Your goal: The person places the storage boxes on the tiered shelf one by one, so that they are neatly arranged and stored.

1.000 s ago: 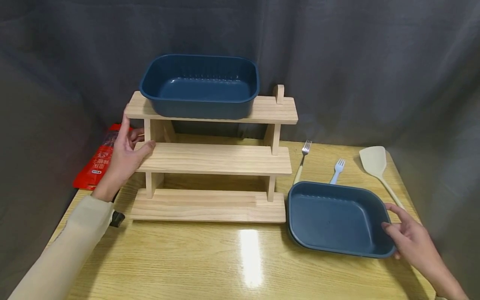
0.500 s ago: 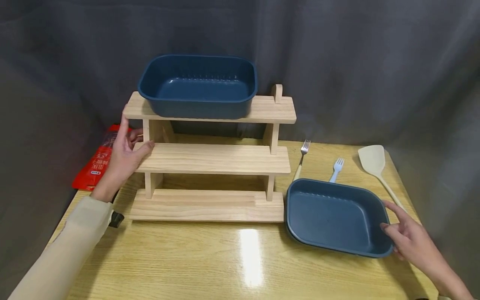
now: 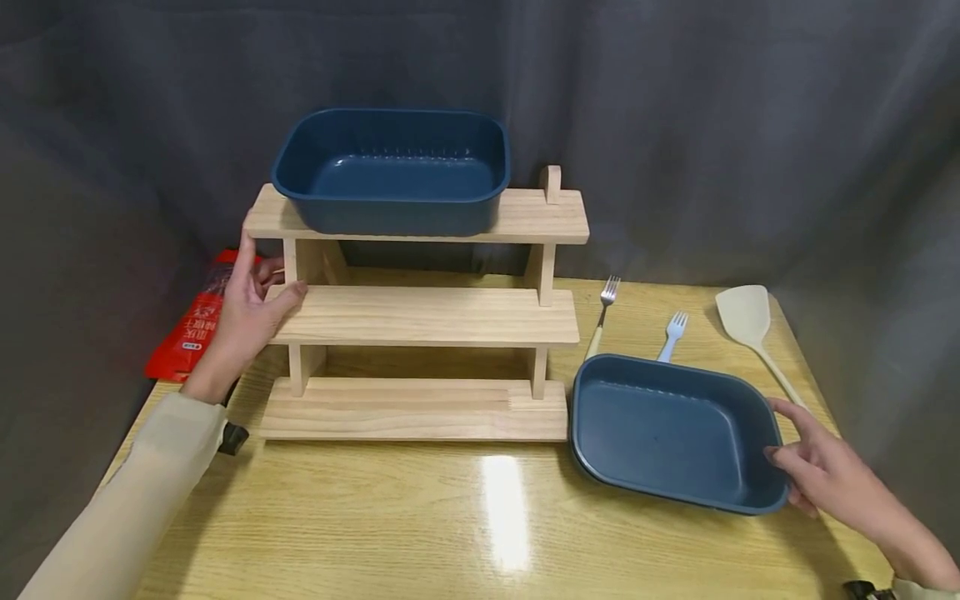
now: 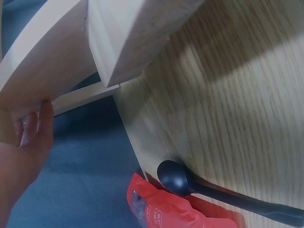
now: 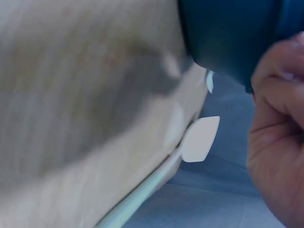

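While the left hand [image 3: 251, 312], thumb and fingers spread, grips the wooden rack [image 3: 427, 317], the right hand [image 3: 821, 467] pinches the lower blue bin [image 3: 660, 442] left of its fingertips, perhaps slightly raised; a level hold should prevent tipping.

Head cam looks forward and down at the table [image 3: 375, 517]. Wrist cams sit way closer; left shares the red packet [image 3: 197, 321] with head, right the spatula [image 3: 744, 315].

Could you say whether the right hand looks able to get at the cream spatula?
Probably, if the right hand releases the blue bin it holds: the cream spatula lies nearby, its blade uncovered.
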A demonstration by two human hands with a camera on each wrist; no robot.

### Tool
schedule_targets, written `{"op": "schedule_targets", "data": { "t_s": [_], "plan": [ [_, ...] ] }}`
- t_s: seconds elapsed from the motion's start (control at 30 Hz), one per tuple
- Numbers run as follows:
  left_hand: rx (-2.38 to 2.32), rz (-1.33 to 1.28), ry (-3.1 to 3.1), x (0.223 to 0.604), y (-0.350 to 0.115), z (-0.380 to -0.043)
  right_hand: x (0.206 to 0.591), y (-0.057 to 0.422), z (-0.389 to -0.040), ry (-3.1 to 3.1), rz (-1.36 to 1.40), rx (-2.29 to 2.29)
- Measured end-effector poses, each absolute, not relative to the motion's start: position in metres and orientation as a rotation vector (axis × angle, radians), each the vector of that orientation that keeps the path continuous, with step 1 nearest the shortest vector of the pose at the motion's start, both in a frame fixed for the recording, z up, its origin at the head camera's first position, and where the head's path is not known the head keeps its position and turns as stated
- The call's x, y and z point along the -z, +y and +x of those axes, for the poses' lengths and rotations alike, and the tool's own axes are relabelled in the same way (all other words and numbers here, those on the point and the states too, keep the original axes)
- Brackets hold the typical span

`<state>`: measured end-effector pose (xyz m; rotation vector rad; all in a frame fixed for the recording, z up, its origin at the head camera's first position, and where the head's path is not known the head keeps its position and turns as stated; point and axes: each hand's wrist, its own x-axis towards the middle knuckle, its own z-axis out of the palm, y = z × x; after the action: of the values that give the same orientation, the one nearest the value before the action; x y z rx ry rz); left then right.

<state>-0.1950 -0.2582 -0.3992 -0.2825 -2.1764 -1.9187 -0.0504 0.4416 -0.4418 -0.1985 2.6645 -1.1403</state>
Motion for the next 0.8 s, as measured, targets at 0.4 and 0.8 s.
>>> {"op": "schedule_targets", "data": {
  "t_s": [0.4, 0.8],
  "plan": [
    [1.991, -0.292, -2.116, 0.403, -0.259, -0.196, 0.44, 0.445, -0.048, 2.644, -0.229, 1.247],
    [1.982, -0.269, -2.132, 0.408, -0.262, -0.199, 0.427, 0.443, -0.047, 2.56, -0.18, 1.445]
  ]
}}
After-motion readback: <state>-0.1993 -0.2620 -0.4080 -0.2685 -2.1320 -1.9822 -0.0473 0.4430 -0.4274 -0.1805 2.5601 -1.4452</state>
